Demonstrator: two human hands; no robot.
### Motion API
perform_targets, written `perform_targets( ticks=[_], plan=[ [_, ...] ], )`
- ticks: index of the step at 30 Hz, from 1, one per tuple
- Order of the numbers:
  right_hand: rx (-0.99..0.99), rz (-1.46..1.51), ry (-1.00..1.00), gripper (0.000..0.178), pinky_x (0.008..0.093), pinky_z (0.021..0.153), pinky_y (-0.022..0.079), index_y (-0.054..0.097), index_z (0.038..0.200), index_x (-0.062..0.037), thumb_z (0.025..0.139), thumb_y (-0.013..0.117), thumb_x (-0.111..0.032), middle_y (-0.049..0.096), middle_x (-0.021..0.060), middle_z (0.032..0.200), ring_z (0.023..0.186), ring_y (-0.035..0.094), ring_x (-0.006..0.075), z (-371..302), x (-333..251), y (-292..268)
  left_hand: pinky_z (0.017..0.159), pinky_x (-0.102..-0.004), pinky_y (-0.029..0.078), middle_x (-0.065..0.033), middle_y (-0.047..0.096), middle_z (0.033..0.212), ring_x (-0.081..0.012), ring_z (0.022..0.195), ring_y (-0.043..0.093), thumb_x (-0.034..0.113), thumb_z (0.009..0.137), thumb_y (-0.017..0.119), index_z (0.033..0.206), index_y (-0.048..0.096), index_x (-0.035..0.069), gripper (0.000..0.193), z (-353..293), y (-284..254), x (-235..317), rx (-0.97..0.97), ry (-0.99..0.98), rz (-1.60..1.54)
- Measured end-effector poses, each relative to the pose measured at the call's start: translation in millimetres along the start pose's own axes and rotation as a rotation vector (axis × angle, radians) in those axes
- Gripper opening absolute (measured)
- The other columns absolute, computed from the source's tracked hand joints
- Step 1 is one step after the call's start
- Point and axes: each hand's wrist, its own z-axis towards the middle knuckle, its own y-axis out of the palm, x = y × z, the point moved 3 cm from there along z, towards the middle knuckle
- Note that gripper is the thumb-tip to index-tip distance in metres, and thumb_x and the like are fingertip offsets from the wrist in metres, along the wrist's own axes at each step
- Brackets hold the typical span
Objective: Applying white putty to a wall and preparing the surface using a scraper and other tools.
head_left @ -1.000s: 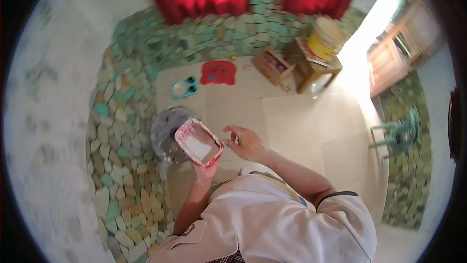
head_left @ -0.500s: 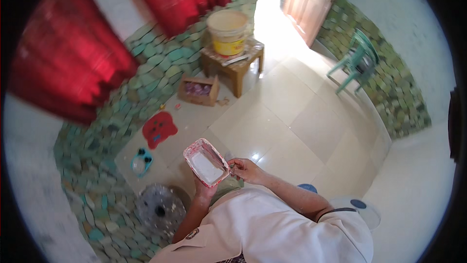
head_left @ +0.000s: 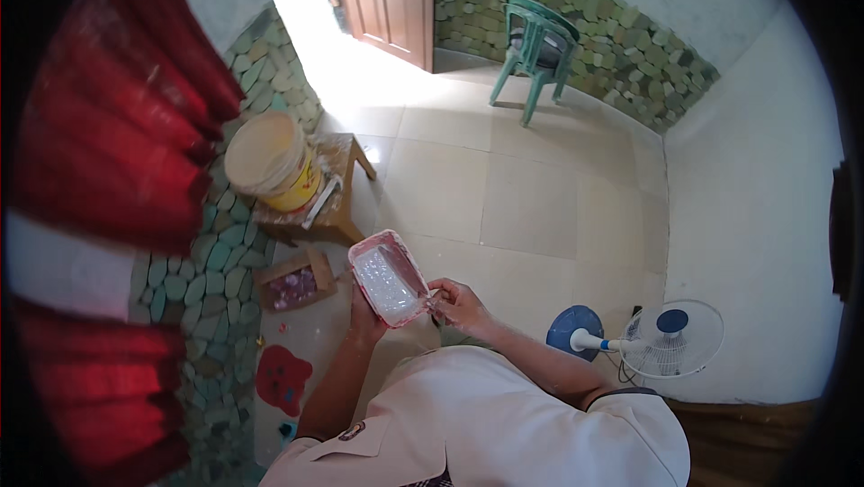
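A small rectangular red tub (head_left: pixel 390 278), its rim and walls smeared with white, holds a shiny white liquid like paint. It is tilted in front of my chest, above the floor. My left hand (head_left: pixel 367 318) supports it from the left and below, with most of the fingers hidden behind the wall. At the tub's right corner, my right hand (head_left: pixel 459 305) has its fingers bent and closed on the rim. The right fingertips are partly hidden, and whitish smears show on that hand.
Left, a large bucket (head_left: pixel 270 163) stands on a wooden stool (head_left: pixel 337 208), near a cardboard box (head_left: pixel 297 280) and red bear-shaped mat (head_left: pixel 283 379). Red curtains (head_left: pixel 117 118) hang beside them. Ahead are an open door (head_left: pixel 387 10) and green chair (head_left: pixel 537 50); a fan (head_left: pixel 670 343) is at right.
My view has turned right: the stool, bucket and box have shifted left and lower, and the fan has come into fuller view. Both hands keep hold of the tub.
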Motion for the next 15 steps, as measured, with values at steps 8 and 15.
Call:
perform_targets(
  ticks=[8,15],
  plan=[
    [0.263,-0.101,-0.016,0.023,0.0225,0.050,0.043,0.057,0.106,-0.0006,0.086,0.062,-0.011,0.058,0.0005,0.068,0.058,0.054,0.0065,114,-39,-102,0.100,-0.0412,0.044,-0.0075,0.053,0.129,-0.0235,0.116,0.053,0.041,0.098,0.036,0.134,0.042,0.010,0.048,159,-1,3,0.009,-0.051,0.041],
    [0.092,-0.410,0.016,0.017,0.0221,0.052,0.044,0.056,0.100,0.0011,0.086,0.059,-0.008,0.058,0.0010,0.066,0.056,0.053,0.0074,243,-102,-169,0.087,-0.0415,0.046,-0.0071,0.052,0.127,-0.0200,0.104,0.054,0.045,0.096,0.043,0.136,0.041,0.013,0.050,261,-22,47,0.400,0.040,0.208]
  ],
)
